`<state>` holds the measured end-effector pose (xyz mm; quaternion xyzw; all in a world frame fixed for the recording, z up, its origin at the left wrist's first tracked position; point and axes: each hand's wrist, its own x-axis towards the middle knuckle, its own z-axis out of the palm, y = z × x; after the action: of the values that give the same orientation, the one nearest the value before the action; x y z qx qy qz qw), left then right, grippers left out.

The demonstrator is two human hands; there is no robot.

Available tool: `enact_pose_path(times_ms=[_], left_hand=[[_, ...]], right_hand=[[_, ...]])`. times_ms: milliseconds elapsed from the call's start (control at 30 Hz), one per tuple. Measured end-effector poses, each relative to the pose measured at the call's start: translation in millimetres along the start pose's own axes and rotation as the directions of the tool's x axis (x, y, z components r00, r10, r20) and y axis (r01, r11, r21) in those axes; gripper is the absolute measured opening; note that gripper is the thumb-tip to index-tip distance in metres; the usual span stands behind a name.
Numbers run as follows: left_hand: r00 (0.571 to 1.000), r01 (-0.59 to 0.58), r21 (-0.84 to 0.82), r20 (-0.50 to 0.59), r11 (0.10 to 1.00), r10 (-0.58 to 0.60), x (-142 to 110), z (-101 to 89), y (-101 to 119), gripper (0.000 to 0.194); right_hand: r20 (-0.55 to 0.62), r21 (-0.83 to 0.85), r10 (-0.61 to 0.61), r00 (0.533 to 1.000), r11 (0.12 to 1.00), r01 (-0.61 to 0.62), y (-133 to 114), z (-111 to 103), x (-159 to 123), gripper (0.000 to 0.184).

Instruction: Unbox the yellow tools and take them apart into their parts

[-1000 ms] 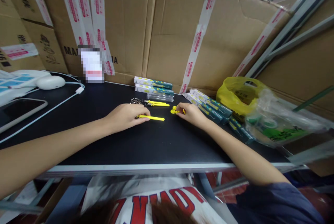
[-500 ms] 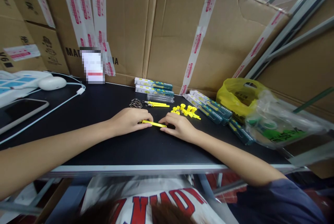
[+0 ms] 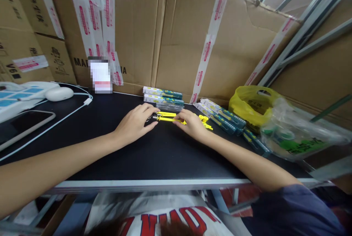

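My right hand (image 3: 191, 125) pinches the right end of a slim yellow rod (image 3: 167, 119), low over the table. The rod's dark metal-looking tip points left. My left hand (image 3: 135, 121) is open beside that tip, thumb and fingertips apart. Just behind lie more yellow rods (image 3: 168, 114), side by side. Small yellow plastic parts (image 3: 205, 119) lie to the right, partly hidden by my right hand. Clear tubes (image 3: 169, 107) sit behind the rods. Metal wire pieces (image 3: 148, 119) are mostly covered by my left hand.
Slim printed boxes (image 3: 163, 98) are stacked at the back, and several more (image 3: 224, 117) lie right. A yellow bag (image 3: 249, 106) and a clear plastic bag (image 3: 294, 137) stand far right. A phone (image 3: 24, 126), cable and power strip (image 3: 26, 96) occupy the left. Cardboard walls the back.
The yellow rod moved from near the table's middle back beside the other rods. My left fingers have let go and opened; my right hand still holds its right end. The view tilted slightly.
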<state>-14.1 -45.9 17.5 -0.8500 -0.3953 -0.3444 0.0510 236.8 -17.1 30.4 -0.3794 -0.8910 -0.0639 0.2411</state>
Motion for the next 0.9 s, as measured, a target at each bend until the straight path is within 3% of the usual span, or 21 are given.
enact_pose_path(times_ms=[100,200,333,900], left_hand=[[1.000,0.026,0.014,0.004,1.000,-0.026,0,-1.5,-5,0.031],[0.989,-0.021,-0.020,0.147,1.000,0.023,0,1.2,-7,0.018],[0.967,-0.045,-0.046,0.249,0.998,0.055,-1,4.2,-6,0.019],[0.950,-0.069,-0.063,0.301,0.996,0.085,-2,7.3,-9,0.023]], right_hand=[[-0.006,-0.062,0.057,0.998,0.996,-0.057,18,-1,20,0.008],[0.004,-0.125,0.095,0.996,0.988,-0.093,29,5,38,0.010],[0.044,-0.189,0.111,0.993,0.977,-0.101,37,17,51,0.010],[0.115,-0.248,0.111,0.987,0.966,-0.080,35,22,52,0.007]])
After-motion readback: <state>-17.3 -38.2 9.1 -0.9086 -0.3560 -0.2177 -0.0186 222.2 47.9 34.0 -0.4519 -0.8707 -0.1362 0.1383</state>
